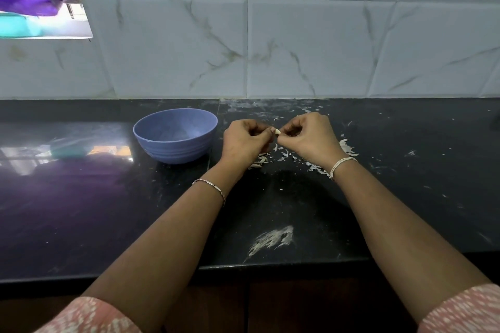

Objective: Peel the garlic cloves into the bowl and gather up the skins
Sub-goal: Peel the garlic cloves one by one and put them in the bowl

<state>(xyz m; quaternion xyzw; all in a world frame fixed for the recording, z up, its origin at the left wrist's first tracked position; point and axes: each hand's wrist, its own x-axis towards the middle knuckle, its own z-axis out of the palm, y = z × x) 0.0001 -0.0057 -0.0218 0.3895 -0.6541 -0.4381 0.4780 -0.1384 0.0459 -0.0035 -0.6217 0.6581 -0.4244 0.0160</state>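
1. The left hand [244,140] and the right hand [311,138] are hovering over the dark tabletop [108,197], their fingertips meeting in the gap between them.
2. The left hand is pinching a pale garlic clove [277,131] with curled fingers. The right hand is pinching at the clove's right end with thumb and forefinger, its other fingers curled in.
3. The clove is sitting in the air between the two hands, to the right of the blue bowl [173,151].
4. The bowl is standing upright on the tabletop just left of the left hand, apart from it.
5. Papery garlic skins [281,154] are lying scattered on the tabletop under the hands, with more trailing right past the right wrist.
6. A white smear [273,240] is showing on the tabletop near its near edge, between the forearms.
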